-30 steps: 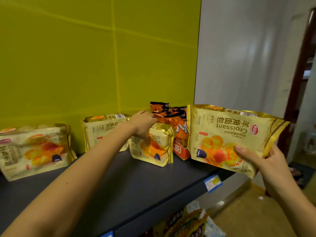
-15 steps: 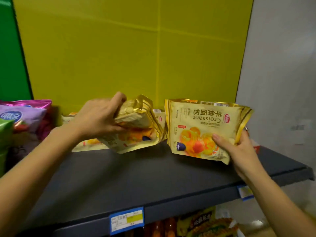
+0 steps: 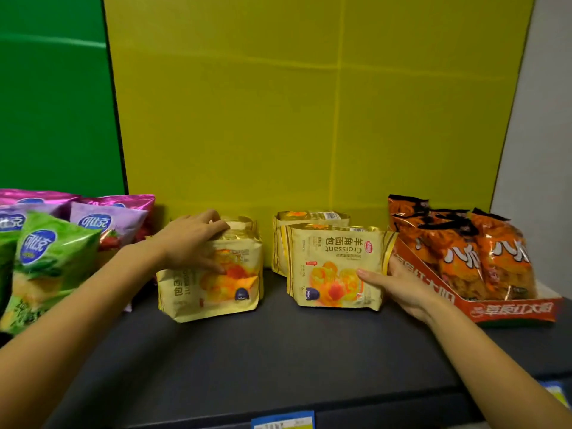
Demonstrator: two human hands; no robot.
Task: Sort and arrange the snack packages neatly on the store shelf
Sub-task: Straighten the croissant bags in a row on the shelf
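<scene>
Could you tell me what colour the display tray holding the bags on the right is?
Red-orange with white lettering, on the display tray in the head view.

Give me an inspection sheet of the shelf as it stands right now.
Surface: dark shelf, front half bare; price tag on its edge.
Job's things: two croissant packs left of centre, front one tilted; two more right of centre, front one upright, another behind it. Green chip bag and purple chip bags at left; orange snack bags in a red display carton at right.
Clutter: nothing seen.
Grips: left hand grips the left front pack's top; right hand holds the right front pack's lower right corner.
Cables: nothing seen.
Surroundings: yellow back panel, green panel at left, pale wall at right.
</scene>
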